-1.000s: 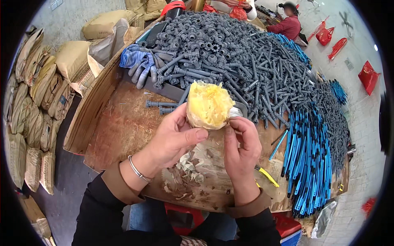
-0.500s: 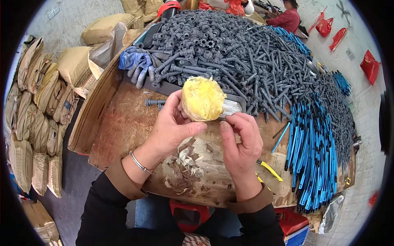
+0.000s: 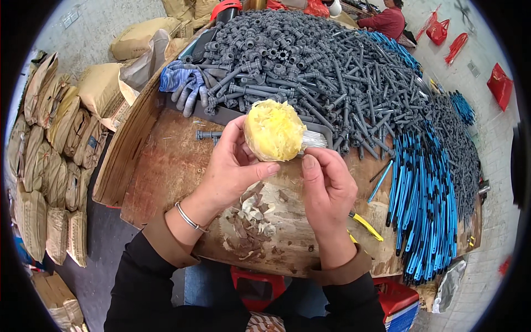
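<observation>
A round, pale yellow lump of food point(image 3: 274, 130), with a rough, crumbly top and smoother sides, is held up over the table. It looks peeled, but its exact kind is unclear. My left hand point(image 3: 235, 160) wraps round its left side and underside, thumb in front. Close to its lower right edge, my right hand point(image 3: 330, 185) has thumb and forefinger pinched together; whatever is between them, if anything, is too small to tell. Below the hands lie brown and whitish peel scraps point(image 3: 249, 224) on the wooden table point(image 3: 166, 171).
Grey plastic fittings point(image 3: 276, 52) form a large heap behind a grey tray point(image 3: 221, 115) with thin metal rods point(image 3: 315, 139). A blue-grey glove point(image 3: 185, 86) lies at left, blue-black strips point(image 3: 423, 205) at right. Yellow-handled pliers point(image 3: 366, 227) sit beside my right wrist. A person point(image 3: 384, 22) is far right.
My right hand has shifted slightly right and its pinch sits a little apart from the lump. The left hand keeps its grip, with the lump raised very slightly.
</observation>
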A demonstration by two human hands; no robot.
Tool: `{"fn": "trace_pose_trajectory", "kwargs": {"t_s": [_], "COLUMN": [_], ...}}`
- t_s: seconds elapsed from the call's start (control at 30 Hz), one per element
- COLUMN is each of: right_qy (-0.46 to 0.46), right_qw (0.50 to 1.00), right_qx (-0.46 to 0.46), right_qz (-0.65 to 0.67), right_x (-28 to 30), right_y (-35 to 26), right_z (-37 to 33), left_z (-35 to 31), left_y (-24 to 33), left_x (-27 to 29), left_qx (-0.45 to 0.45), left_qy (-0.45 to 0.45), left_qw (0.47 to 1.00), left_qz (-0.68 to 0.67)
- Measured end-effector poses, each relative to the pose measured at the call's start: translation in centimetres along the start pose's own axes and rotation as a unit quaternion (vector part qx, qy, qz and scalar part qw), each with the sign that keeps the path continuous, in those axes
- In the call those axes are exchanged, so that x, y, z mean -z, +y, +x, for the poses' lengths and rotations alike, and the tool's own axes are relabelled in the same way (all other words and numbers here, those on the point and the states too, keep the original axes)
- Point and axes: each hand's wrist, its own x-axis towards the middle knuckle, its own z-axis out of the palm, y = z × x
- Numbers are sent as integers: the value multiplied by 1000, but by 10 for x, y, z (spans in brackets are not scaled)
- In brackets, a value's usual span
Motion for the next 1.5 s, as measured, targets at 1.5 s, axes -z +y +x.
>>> {"fn": "trace_pose_trajectory", "kwargs": {"t_s": [1.5], "right_qy": [-99], "right_qw": [994], "right_qx": [14], "right_qz": [-39], "right_x": [-1], "right_y": [-4], "right_z": [-3], "left_z": [3], "left_y": [7], "left_x": [13], "left_qx": [78], "left_qy": [-38], "left_qw": [983], "left_qz": [-164]}}
